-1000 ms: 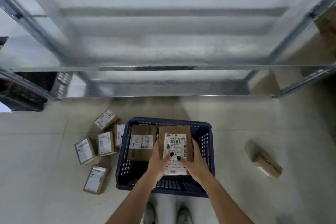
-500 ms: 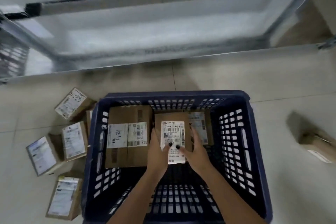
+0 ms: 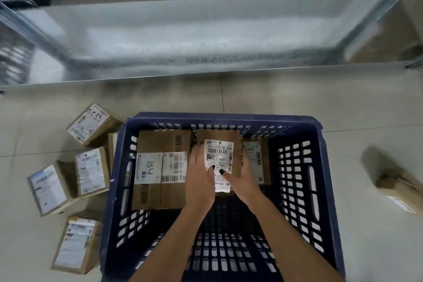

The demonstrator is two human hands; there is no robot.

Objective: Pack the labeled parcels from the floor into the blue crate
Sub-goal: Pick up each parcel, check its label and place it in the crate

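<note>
The blue crate (image 3: 320,144) stands on the floor below me. Inside it, at the back left, lies a large labeled box (image 3: 160,167), and a smaller parcel (image 3: 257,160) lies at the back right. Between them I hold a brown parcel with a white label (image 3: 218,144) low inside the crate. My left hand (image 3: 199,178) grips its left side and my right hand (image 3: 240,178) grips its right side, both thumbs pressed on the label. Several labeled parcels (image 3: 91,171) lie on the floor left of the crate.
One more parcel (image 3: 398,188) lies on the floor to the right of the crate. A metal shelf rack (image 3: 206,36) stands close behind the crate. A stack of dark crates (image 3: 11,52) sits at the far left.
I have leaned down closer, so the crate fills more of the view. The parcel in both hands has gone down from above the crate into it, between the two parcels inside.
</note>
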